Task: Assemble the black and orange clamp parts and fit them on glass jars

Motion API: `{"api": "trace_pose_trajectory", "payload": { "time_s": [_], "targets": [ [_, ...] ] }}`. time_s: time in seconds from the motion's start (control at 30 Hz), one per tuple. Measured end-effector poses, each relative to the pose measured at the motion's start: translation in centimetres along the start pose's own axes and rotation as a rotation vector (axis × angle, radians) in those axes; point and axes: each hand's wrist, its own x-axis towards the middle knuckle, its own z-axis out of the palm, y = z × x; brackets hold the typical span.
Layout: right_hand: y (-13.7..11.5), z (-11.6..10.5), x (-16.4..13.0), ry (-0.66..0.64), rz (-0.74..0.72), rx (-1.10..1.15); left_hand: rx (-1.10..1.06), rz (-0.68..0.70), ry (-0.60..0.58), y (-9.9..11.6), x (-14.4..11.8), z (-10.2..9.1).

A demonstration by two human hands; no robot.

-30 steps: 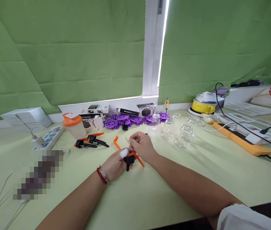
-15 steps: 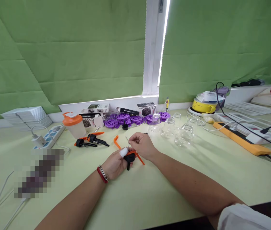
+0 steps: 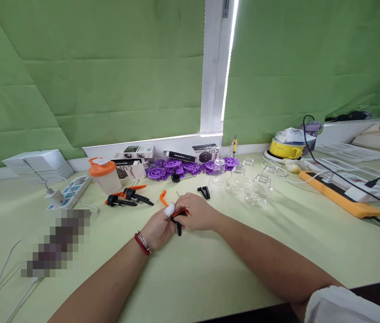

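Note:
My left hand (image 3: 156,228), with a red bracelet and a white-wrapped fingertip, and my right hand (image 3: 199,211) meet over a small orange and black clamp (image 3: 178,220) on the pale green table (image 3: 210,269). Both hands grip the clamp, and the right hand covers most of its orange part. A loose orange clamp handle (image 3: 163,198) lies just behind the left hand. A thin metal piece sticks up between the hands. Two small black parts (image 3: 204,192) lie on the table behind the right hand.
Other orange and black clamps (image 3: 127,197) lie at the left with an orange-lidded cup (image 3: 103,175) and a power strip (image 3: 70,190). Purple discs (image 3: 183,168), boxes and several clear glass jars (image 3: 250,184) stand at the back. A yellow bar (image 3: 339,194) with cables is right.
My right hand has dropped from a raised pinch onto the clamp, covering its orange handle. The two black parts behind it have come into view.

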Motion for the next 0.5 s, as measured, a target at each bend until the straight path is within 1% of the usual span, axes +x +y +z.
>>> {"api": "trace_pose_trajectory", "payload": {
  "time_s": [0.13,0.23,0.3,0.4,0.47,0.5],
  "targets": [
    [-0.1,-0.4,-0.1,-0.093,-0.038,-0.125,0.005,0.015,0.054,0.2,0.0,0.2],
    [0.0,-0.4,-0.1,-0.127,-0.076,-0.203,0.043,0.009,0.038,0.3,0.0,-0.1],
    [0.0,-0.4,-0.2,-0.139,-0.077,-0.218,0.116,-0.006,-0.010,0.5,-0.1,-0.3],
    [-0.2,-0.3,-0.3,-0.161,-0.099,-0.212,0.332,-0.005,-0.127,1.1,-0.4,-0.2],
    [-0.5,-0.3,-0.4,-0.181,-0.136,-0.225,0.468,0.048,-0.211,1.6,-0.7,0.2],
    [-0.7,-0.4,-0.5,-0.192,-0.156,-0.247,0.484,0.051,-0.236,1.7,-0.8,0.4]
  ]
}}
